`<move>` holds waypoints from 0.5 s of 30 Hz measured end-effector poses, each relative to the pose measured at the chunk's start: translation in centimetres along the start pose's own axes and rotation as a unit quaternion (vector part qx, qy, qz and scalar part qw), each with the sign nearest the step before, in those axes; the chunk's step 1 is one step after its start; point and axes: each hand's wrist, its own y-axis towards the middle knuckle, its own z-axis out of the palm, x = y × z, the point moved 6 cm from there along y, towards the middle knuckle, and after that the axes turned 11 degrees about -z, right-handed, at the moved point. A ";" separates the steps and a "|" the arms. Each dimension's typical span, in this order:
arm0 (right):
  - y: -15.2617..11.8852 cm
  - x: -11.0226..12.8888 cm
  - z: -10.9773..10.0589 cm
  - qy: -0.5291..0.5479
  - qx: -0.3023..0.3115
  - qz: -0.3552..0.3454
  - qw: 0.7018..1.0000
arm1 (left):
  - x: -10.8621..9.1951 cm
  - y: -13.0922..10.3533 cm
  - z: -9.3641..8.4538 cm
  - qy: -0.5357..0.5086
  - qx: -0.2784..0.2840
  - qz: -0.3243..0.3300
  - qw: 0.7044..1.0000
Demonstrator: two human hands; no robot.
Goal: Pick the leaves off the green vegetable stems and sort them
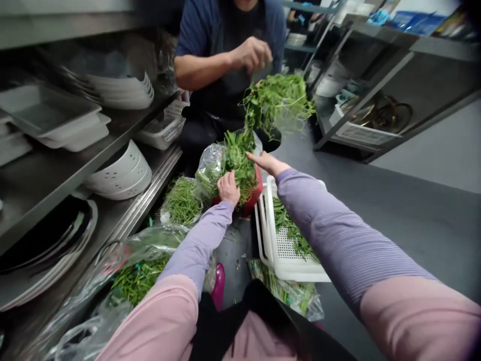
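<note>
A pile of leafy greens (240, 159) sits on top of a red container (256, 193) in front of me. My left hand (228, 188) rests on the near left side of the pile, its fingers curled into the leaves; whether it grips any is hidden. At the right side of the pile is my right hand (266, 163), its thumb and fingers apart, palm towards the leaves. Across from me, a person holds up a large tangled bunch of greens (281, 100), its stems hanging down near the pile.
A white perforated basket (285, 245) with green leaves stands at the right. Plastic bags of greens (182, 200) lie at the left, beside a metal shelf (112, 145) with white dishes. A metal rack (391, 45) stands back right. The person (229, 30) crouches opposite.
</note>
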 end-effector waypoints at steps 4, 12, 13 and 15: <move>2.2 -1.7 5.4 0.076 0.018 0.033 0.996 | -0.3 -0.9 2.1 0.046 0.055 0.132 0.989; 2.7 -2.8 2.9 0.147 -0.136 -0.011 0.980 | -1.7 -0.2 -3.1 -0.033 0.054 0.232 0.971; 2.4 -2.3 1.8 0.142 -0.135 -0.040 0.980 | -1.9 0.7 -3.9 -0.062 0.041 0.215 0.974; 1.9 -1.2 -0.3 0.135 -0.132 -0.091 0.978 | -2.3 3.1 -4.5 -0.107 0.024 0.183 0.977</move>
